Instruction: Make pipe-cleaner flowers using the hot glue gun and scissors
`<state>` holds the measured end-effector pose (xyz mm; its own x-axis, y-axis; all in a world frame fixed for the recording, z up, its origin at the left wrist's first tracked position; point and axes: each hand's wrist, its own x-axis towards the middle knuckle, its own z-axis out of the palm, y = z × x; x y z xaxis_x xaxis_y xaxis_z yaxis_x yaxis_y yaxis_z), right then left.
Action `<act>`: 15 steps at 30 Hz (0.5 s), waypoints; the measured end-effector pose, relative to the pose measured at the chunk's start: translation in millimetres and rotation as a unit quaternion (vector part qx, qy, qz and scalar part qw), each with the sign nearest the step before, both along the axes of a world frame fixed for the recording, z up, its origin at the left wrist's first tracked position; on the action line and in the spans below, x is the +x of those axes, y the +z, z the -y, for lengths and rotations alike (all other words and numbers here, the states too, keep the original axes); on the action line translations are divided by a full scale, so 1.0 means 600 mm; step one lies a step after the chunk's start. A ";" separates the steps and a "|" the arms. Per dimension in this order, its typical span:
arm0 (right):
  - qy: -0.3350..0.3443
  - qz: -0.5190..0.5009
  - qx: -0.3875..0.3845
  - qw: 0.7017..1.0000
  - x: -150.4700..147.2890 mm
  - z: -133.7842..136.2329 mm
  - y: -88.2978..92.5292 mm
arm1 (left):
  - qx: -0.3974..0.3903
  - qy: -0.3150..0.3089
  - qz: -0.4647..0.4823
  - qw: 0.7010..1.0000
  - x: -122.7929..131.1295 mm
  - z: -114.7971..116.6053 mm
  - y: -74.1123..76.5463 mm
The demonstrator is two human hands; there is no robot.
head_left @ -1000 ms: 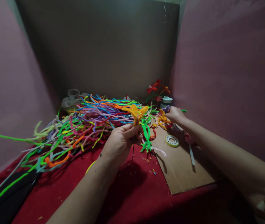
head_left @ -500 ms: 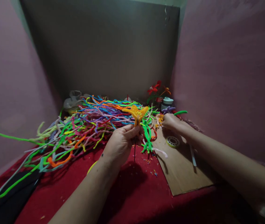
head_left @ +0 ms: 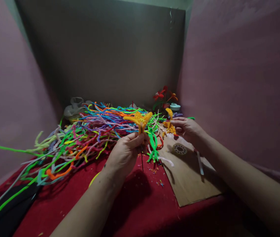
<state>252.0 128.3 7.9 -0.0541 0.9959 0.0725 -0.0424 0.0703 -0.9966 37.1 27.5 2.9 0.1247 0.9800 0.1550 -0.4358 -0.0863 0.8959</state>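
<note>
Upright in my left hand [head_left: 130,148] is a yellow-orange fuzzy flower [head_left: 140,120], its base pinched between thumb and fingers, with a thin dark stem sticking out below. My right hand [head_left: 185,126] pinches a yellow-orange looped petal [head_left: 169,113], lifted above a small heap of similar yellow pieces [head_left: 170,127] at the cardboard's far end. A green twisted pipe-cleaner piece [head_left: 153,146] lies just right of my left hand. Below my right hand, a white round spool with holes [head_left: 179,149] rests on the cardboard [head_left: 194,184].
A big pile of coloured pipe cleaners [head_left: 100,121] covers the table's left and back. Red flowers [head_left: 158,95] and a jar with a pale lid [head_left: 175,106] stand behind. A white stick [head_left: 200,163] lies on the cardboard; a black item [head_left: 19,204] is at lower left.
My right hand has drawn back slightly from the yellow pieces and raised a petal in its fingers. My left hand still holds the flower. The view has shifted slightly.
</note>
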 end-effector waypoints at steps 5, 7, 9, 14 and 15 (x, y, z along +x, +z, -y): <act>0.113 -0.257 -0.084 0.956 -0.060 0.086 -0.008 | -0.011 0.003 -0.002 1.000 0.016 0.008 0.006; 0.135 -0.331 -0.146 0.922 -0.083 0.115 -0.013 | -0.011 -0.025 -0.007 1.000 0.021 0.012 0.006; 0.127 -0.359 -0.184 0.906 -0.102 0.136 -0.017 | -0.014 -0.055 -0.010 0.998 0.023 0.016 0.006; 0.129 -0.362 -0.223 0.896 -0.121 0.159 -0.029 | -0.017 -0.065 -0.030 0.997 0.022 0.017 0.003; 0.138 -0.358 -0.216 0.898 -0.119 0.162 -0.031 | -0.016 -0.060 -0.037 0.997 0.022 0.017 0.003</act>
<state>180.4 31.3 -11.0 -0.3971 0.8950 -0.2034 -0.6391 -0.4286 -0.6386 50.2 17.1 4.9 0.2508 0.9618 0.1095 -0.3740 -0.0081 0.9274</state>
